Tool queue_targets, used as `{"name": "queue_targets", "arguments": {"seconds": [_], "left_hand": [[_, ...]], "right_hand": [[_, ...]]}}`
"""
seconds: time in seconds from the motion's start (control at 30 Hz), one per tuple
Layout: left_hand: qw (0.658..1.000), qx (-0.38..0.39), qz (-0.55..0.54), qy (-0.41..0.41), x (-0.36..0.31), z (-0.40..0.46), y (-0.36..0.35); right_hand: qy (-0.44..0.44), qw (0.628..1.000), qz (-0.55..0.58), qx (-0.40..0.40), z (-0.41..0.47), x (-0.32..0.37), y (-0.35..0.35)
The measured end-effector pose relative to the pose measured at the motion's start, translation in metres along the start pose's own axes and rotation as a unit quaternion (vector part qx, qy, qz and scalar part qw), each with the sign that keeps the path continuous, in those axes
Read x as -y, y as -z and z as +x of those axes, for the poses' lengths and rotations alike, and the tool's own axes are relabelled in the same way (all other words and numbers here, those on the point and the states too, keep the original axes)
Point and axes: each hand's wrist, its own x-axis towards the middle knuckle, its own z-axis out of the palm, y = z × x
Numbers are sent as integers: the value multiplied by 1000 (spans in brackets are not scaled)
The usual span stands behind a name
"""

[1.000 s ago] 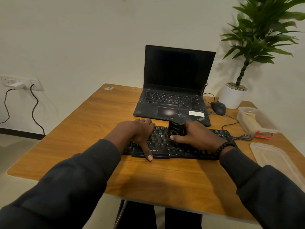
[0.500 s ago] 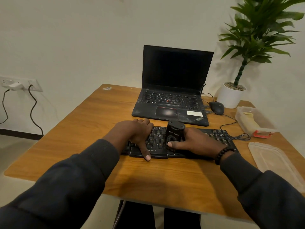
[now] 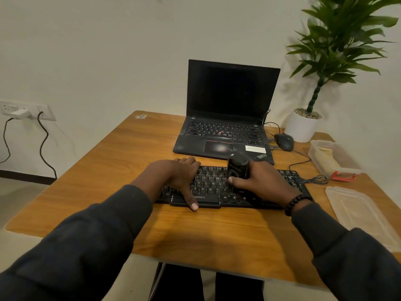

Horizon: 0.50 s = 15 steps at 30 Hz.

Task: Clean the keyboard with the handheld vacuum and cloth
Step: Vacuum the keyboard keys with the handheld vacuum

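Note:
A black keyboard [image 3: 217, 192] lies across the middle of the wooden desk [image 3: 134, 161]. My right hand [image 3: 260, 181] grips a small black handheld vacuum [image 3: 237, 168], which stands upright on the keys right of centre. My left hand [image 3: 180, 177] rests flat on the keyboard's left half, thumb stretched down over its front edge. A yellowish cloth [image 3: 325, 158] lies inside a clear plastic box [image 3: 345, 157] at the right.
An open black laptop [image 3: 225, 118] stands behind the keyboard, with a black mouse [image 3: 284, 141] and cables to its right. A potted plant [image 3: 303, 124] fills the back right corner. A clear lid [image 3: 364, 216] lies at the desk's right edge. Wall sockets [image 3: 23, 109] hang at left.
The vacuum in my right hand has slid slightly left, then back right and farther across the keys. My left hand has stayed in place on the keyboard.

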Motion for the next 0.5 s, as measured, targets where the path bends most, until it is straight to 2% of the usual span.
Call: {"name": "queue_targets", "arguments": {"seconds": [0.1,0.23,0.3,0.5], "left_hand": [[999,-10,-31,-17,1,-3,-7],[997,-38,-62,-41,-20,-1,-6],[995,-44,-68,-54,-31,6,-5],[996,-34,-57,-58,-37,20,-5]], "right_hand": [[-40,985,167,-12,-8,-7,7],[-56,965,256,-18,-17,-8,7],[-55,965,256,-1,-17,-9,2],[-12,988,153,36,-14,-9,-9]]}}
